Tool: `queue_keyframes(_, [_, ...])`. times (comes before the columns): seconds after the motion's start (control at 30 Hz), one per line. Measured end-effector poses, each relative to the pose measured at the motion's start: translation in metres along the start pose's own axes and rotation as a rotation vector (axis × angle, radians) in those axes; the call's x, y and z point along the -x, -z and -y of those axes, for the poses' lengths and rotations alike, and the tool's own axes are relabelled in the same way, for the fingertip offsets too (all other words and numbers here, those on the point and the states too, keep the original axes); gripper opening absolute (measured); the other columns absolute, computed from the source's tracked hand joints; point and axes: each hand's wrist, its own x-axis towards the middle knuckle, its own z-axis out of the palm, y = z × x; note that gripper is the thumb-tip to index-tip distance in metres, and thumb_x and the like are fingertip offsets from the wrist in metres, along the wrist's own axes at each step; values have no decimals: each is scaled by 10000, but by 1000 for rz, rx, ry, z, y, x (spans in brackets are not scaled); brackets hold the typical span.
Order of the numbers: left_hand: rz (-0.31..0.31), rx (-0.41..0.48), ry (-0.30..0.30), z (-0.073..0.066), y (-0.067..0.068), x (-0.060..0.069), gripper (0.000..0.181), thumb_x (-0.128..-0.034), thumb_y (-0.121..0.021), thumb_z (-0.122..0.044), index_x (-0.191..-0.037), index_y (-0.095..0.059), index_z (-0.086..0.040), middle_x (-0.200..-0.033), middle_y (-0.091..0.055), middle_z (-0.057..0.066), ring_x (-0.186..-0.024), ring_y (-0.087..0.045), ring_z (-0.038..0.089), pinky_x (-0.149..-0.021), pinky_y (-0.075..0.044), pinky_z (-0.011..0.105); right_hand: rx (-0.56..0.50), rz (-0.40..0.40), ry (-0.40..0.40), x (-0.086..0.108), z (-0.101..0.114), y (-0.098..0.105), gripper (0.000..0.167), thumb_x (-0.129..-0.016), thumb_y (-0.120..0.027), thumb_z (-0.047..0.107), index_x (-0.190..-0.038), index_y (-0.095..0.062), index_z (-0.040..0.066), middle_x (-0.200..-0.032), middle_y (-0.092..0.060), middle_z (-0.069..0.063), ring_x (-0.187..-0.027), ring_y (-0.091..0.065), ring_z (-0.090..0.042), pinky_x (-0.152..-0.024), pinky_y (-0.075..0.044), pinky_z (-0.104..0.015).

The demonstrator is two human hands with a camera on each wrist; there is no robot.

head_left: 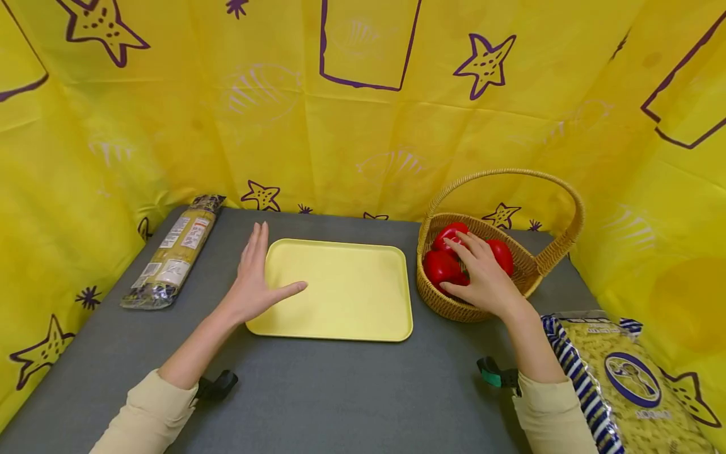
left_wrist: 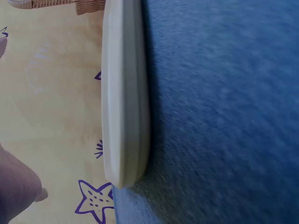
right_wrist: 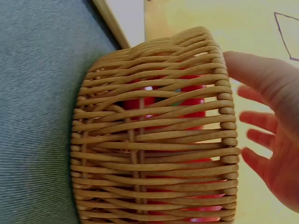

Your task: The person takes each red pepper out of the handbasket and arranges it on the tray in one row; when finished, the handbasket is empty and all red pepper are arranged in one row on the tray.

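Fingers of the right hand [head_left: 486, 277] are spread wide and slightly bent, gripping nothing. Glossy and rounded, the red items [head_left: 441, 267] sit inside the wicker basket [head_left: 441, 304], beneath those fingertips. The left hand [head_left: 252, 287], thumb wide of its straight fingers, is over the yellow tray's [head_left: 351, 290] left edge.

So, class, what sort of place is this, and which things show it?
Probably a staged workspace rather than a kitchen: yellow starfish-print cloth hangs on three sides of a grey tabletop, with a yellow tray lying near the middle.
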Motion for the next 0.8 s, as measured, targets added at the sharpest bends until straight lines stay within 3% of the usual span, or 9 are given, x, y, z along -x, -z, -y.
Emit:
queue_keyframes(0.2, [156, 3, 76, 6, 2, 11, 1280, -745, -772, -586, -1520, 201, -286, -1602, 207, 7, -1455, 52, 424, -1017, -132, 756, -13, 122, 36, -2, 2, 5, 703, -753, -841, 192, -1372, -527, 82, -1433, -417, -179, -1337, -318, -365, -989, -399, -601])
queue_keyframes(0.53, [353, -60, 25, 28, 5, 29, 1264, -763, -764, -565, -1548, 86, -56, -1596, 146, 202, -1437, 49, 464, -1057, -116, 712, 15, 189, 91, -8, 1, 0, 660, -744, -845, 161, -1336, -569, 68, -1359, -483, -171, -1273, -404, -319, -994, -430, -527])
queue_keyframes(0.8, [437, -32, 47, 42, 11, 32, 1240, -791, -752, -527, -1531, 85, 8, -1579, 120, 268, -1424, 22, 500, -1063, -101, 707, 31, 221, 78, -12, -2, -8, 735, -738, -850, 209, -1383, -521, 88, -1361, -491, -139, -1285, -411, -316, -986, -437, -536])
